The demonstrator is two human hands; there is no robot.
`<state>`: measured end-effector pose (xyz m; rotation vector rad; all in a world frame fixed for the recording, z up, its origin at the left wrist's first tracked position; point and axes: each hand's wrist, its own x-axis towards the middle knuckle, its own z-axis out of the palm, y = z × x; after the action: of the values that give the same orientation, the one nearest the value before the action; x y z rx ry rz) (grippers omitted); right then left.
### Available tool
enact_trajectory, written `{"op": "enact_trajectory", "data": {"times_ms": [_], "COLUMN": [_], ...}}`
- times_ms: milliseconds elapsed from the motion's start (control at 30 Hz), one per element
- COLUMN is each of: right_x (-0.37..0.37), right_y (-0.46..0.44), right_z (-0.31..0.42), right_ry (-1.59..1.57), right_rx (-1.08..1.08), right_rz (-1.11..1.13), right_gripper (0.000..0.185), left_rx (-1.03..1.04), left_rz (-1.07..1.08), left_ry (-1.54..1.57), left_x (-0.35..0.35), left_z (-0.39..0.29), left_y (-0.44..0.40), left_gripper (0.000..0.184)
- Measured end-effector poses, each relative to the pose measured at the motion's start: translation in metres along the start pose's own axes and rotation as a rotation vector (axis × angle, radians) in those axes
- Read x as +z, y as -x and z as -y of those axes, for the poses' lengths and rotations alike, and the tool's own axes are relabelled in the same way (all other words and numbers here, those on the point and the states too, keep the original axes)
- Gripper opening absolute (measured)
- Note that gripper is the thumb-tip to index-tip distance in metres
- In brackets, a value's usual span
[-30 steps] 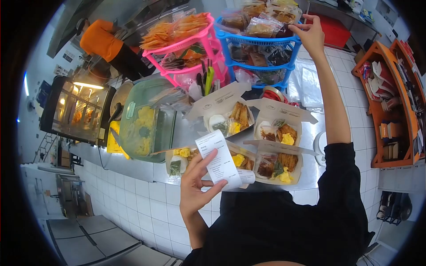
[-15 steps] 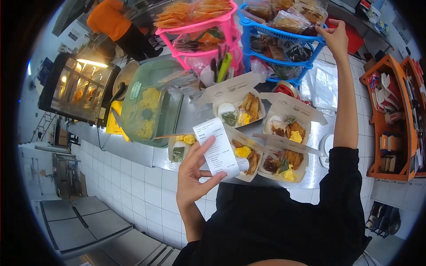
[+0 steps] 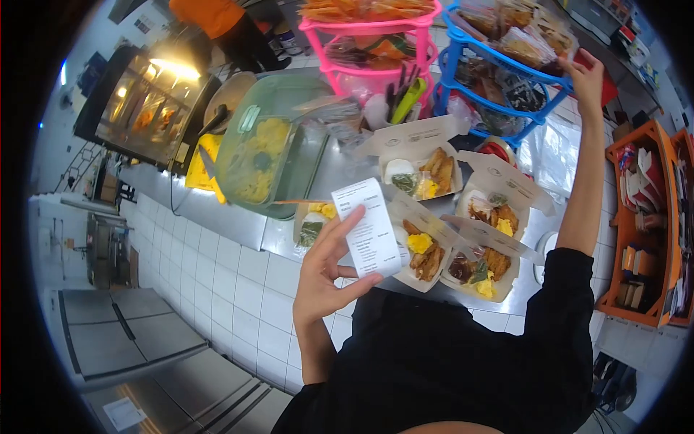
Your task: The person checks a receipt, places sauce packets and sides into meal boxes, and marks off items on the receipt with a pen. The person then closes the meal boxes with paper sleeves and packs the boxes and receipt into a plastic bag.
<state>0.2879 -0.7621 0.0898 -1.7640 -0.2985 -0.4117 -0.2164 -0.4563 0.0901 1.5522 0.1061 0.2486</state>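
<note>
My left hand [image 3: 329,271] holds a printed paper receipt [image 3: 367,230] between thumb and fingers, above the front of the steel counter. At the upper right, my right hand [image 3: 585,81] has its fingers bent at the rim corner of the blue basket rack [image 3: 499,61], against the plastic packets [image 3: 526,45] in its top tier. Behind and right of the receipt are several open cardboard meal boxes [image 3: 538,192] with rice, fried pieces, yellow food and greens. The receipt and left hand partly hide one box [image 3: 311,230].
Left of the boxes sits a green tub [image 3: 249,170] with yellow food. A knife [image 3: 207,162] lies by a yellow item [image 3: 201,181], near a lit display warmer [image 3: 148,108]. A pink basket rack [image 3: 369,32] stands behind; a person in orange [image 3: 210,18] is farther back.
The view has shifted, so the counter and racks appear farther right. My left hand still holds the receipt, and my right hand stays at the blue rack's corner.
</note>
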Motion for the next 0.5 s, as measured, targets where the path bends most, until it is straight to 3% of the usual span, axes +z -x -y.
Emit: {"op": "enact_trajectory", "data": {"times_ms": [133, 200, 300, 367, 500], "right_x": [0.006, 0.023, 0.053, 0.057, 0.099], "right_y": [0.018, 0.075, 0.144, 0.178, 0.235], "right_z": [0.051, 0.115, 0.151, 0.132, 0.095], "right_ry": [-0.206, -0.405, -0.345, -0.410, -0.328], "right_rx": [-0.432, -0.414, -0.382, -0.056, 0.121], "right_rz": [-0.216, -0.169, 0.135, 0.596, 0.819], "right_gripper": [0.053, 0.055, 0.056, 0.058, 0.056], "left_rx": [-0.006, -0.007, -0.003, -0.009, -0.011], "left_rz": [-0.007, -0.010, 0.014, 0.032, 0.030], "left_ry": [0.004, 0.001, 0.015, 0.051, 0.043], "left_x": [-0.010, -0.018, -0.025, -0.030, -0.036], "left_z": [-0.009, -0.011, -0.010, -0.007, -0.004], "left_y": [0.004, 0.007, 0.007, 0.008, 0.009], "left_gripper": [0.090, 0.094, 0.100, 0.104, 0.106]}}
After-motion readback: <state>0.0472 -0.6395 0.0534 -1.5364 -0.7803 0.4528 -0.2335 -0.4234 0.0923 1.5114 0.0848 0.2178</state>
